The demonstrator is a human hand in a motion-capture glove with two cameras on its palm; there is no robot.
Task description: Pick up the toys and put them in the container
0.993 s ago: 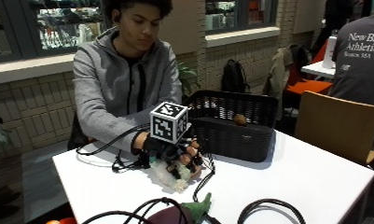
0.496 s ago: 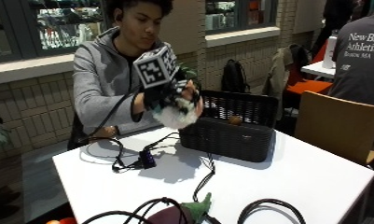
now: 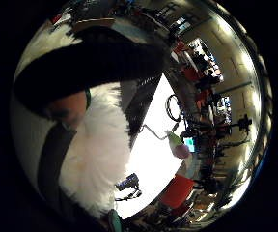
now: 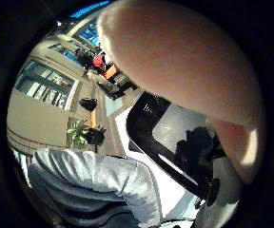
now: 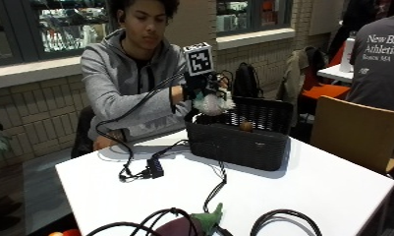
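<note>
Holding tight, the grip (image 5: 195, 93) has its fingers curled round a fluffy white toy (image 5: 211, 104). The toy is up in the air now, right over the near rim of the black basket (image 5: 239, 142). The basket stands toward the far edge of the table (image 5: 314, 187).

A moment ago the grip was down on the table, on top of this toy. Then it lifted the toy up. Now it has carried the toy across to the basket. So the pick-up is done, and the carry is almost done too.

From the palm, the white fur (image 3: 98, 159) is pressed close against the hand. The basket's rim and its open inside (image 4: 175, 142) show just below. That fits with the toy being ready to drop.

A small brown thing (image 5: 247, 126) sits inside the basket by the back wall. It may be a toy that is already put away, but it is too small to be sure.

Next, I think the hand should let go so the white toy falls in.

One more toy, green and purple (image 5: 196, 223), lies at the near edge of the table among black cables. It is well apart from the basket, so the job is not finished.
</note>
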